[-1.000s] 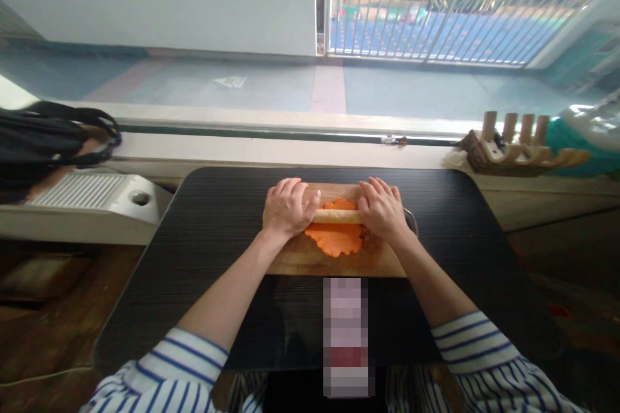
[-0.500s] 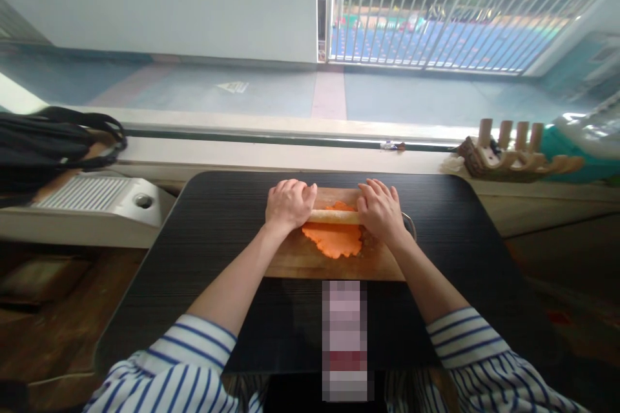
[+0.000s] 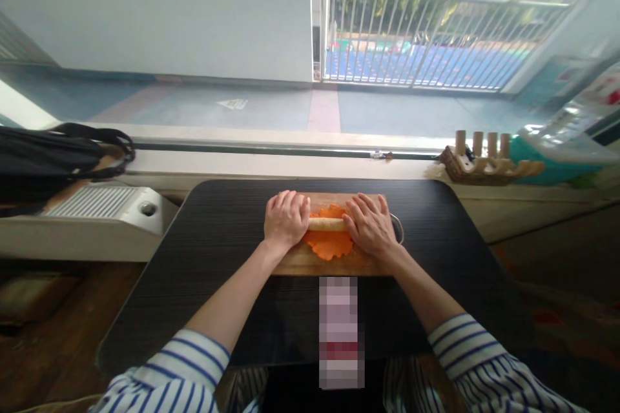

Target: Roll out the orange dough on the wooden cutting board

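A pale wooden rolling pin (image 3: 325, 224) lies crosswise over a flat, ragged-edged sheet of orange dough (image 3: 330, 246). My left hand (image 3: 285, 221) is closed over the pin's left end, and my right hand (image 3: 371, 222) covers its right end with the fingers bent over it. Only the pin's middle stretch shows between the hands. Under the dough is a wooden board (image 3: 310, 267), with a thin loop (image 3: 398, 229) sticking out at its right side. Dough shows both beyond the pin and on my side of it.
The board rests on a dark table (image 3: 208, 258) against a window sill (image 3: 271, 164). A wooden holder with upright pegs (image 3: 477, 164) and a teal container (image 3: 552, 158) stand at the right. On the left are a black bag (image 3: 48, 161) and a white slatted unit (image 3: 111, 206).
The pin has rolled slightly toward me over the dough. My right hand sits closer to my left along the pin. The camera view has tilted up a little.
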A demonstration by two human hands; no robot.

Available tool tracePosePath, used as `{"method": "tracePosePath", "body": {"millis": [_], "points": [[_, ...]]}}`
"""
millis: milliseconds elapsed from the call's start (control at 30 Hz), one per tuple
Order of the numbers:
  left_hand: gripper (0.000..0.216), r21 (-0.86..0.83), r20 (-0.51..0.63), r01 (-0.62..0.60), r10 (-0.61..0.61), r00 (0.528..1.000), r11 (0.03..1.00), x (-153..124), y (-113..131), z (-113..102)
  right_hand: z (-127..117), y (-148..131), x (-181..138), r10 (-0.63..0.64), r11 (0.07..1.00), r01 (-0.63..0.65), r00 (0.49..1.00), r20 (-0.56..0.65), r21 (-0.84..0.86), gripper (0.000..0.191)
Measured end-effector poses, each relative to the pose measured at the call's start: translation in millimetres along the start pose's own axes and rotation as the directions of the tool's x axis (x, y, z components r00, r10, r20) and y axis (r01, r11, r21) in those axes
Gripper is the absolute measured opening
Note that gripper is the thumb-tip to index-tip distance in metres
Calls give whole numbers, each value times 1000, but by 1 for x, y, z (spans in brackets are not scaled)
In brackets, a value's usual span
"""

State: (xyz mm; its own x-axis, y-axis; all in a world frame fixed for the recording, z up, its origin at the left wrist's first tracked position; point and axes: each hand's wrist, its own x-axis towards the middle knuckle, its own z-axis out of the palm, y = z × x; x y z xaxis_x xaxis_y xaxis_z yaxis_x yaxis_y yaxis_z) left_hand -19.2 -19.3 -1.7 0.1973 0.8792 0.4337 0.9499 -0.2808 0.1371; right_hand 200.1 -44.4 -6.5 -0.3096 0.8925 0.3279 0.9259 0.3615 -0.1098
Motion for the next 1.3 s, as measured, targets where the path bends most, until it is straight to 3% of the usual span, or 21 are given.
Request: {"method": "tracePosePath", "body": {"millis": [133, 233, 1033, 1300], "points": [[37, -20, -41, -132, 131, 991, 991, -21, -2, -5, 0, -3, 0, 34, 999, -32, 999, 39, -37, 39], [38, -43, -27, -162, 161, 987, 986, -27, -4, -7, -1, -3, 2, 51, 998, -49, 997, 55, -51, 40], [48, -28, 184, 75, -69, 980, 997, 28, -10, 9, 1, 5, 36, 163, 987, -160, 979, 124, -37, 40], [46, -63, 217, 113, -96, 971, 992, 37, -11, 8, 4, 8, 38, 164, 986, -162, 983, 82, -30, 40]]}}
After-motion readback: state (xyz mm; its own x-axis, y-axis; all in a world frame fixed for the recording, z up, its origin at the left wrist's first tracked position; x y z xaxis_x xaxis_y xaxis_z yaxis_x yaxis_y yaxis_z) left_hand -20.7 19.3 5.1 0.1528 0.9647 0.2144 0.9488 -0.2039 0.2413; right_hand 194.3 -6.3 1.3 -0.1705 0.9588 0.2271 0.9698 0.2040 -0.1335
